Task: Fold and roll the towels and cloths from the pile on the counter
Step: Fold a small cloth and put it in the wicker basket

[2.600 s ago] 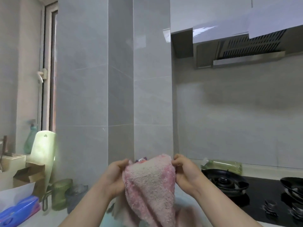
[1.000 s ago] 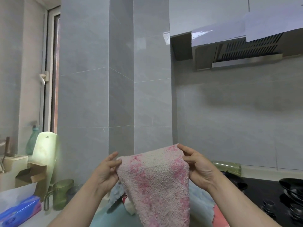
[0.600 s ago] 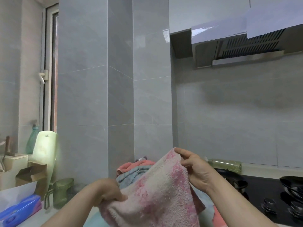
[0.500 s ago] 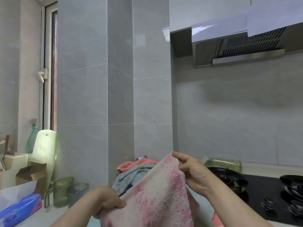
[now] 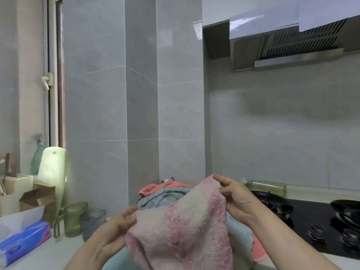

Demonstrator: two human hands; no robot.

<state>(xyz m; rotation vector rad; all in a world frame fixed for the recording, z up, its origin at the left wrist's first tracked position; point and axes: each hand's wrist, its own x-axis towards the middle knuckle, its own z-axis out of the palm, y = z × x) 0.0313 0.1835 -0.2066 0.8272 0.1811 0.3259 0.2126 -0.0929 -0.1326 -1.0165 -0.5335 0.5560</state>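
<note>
scene: a person stands at a kitchen surface (image 5: pixel 48 256) in a corner of grey tiled walls, both bare forearms reaching forward.
right grip: the right grip (image 5: pixel 235 197) is raised, with thumb and forefinger pinched on the top corner of a fluffy pink towel (image 5: pixel 181 227).
left grip: the left grip (image 5: pixel 118 227) sits lower, its fingers curled onto the towel's opposite edge and holding it.
pink towel: it is held in the air, stretched on a slant between the two grips, high at the right grip and low at the left. its body sags beneath them and runs off the bottom of the view. it is pale, with deeper pink patches.
pile: just beyond the grips, against the wall corner, a heap of cloths lies on the surface. a blue-grey cloth (image 5: pixel 165 197) has a coral cloth (image 5: pixel 167 187) on top of it at the back.
below the right grip: a pale blue cloth (image 5: pixel 241 237) and the edge of a second coral cloth (image 5: pixel 257 250) show under the forearm.
left of the left grip: a green cup (image 5: pixel 75 219) and a grey cup (image 5: pixel 92 221) stand side by side, near. further out are a blue tissue pack (image 5: pixel 21 242), a cardboard box (image 5: pixel 37 197), a pale green board (image 5: pixel 52 172) leaning upright, and a green spray bottle (image 5: pixel 38 154) by the window frame.
right of the right grip: a black hob (image 5: pixel 311 221) with burners and knobs. a greenish bottle (image 5: pixel 266 189) lies on its side along the wall, and a dark pan (image 5: pixel 346 209) sits at the edge of the view.
above the right grip: a range hood (image 5: pixel 292 45), high on the wall.
</note>
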